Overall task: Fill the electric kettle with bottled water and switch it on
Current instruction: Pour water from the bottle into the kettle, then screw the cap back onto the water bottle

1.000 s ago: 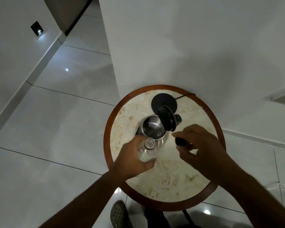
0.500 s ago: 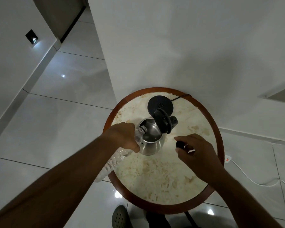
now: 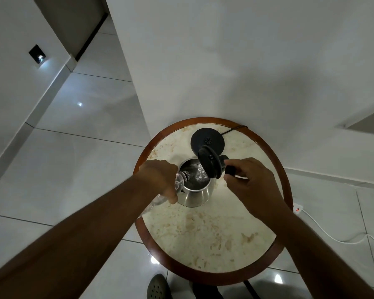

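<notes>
A steel electric kettle (image 3: 195, 196) stands on the round marble table (image 3: 203, 234) with its black lid (image 3: 209, 164) flipped open. Behind it lies its black power base (image 3: 207, 139), with nothing on it. My left hand (image 3: 160, 178) grips a clear plastic water bottle (image 3: 179, 182), tipped so that its neck points into the kettle's mouth; water shows inside the kettle. My right hand (image 3: 251, 186) hovers just right of the kettle's handle, pinching a small black cap (image 3: 230, 170) between its fingertips. My left forearm hides most of the bottle's body.
The table's wooden rim (image 3: 286, 186) sits close to a white wall. A black cord (image 3: 233, 130) runs off the base over the rim. On the tiled floor to the right are a white power strip (image 3: 297, 209) and its cable (image 3: 333, 236). A dark shoe (image 3: 158, 288) shows below.
My left hand swung the bottle from upright beside the kettle to tipped into its mouth, and water now shows inside. My right hand moved up toward the kettle's handle with the cap.
</notes>
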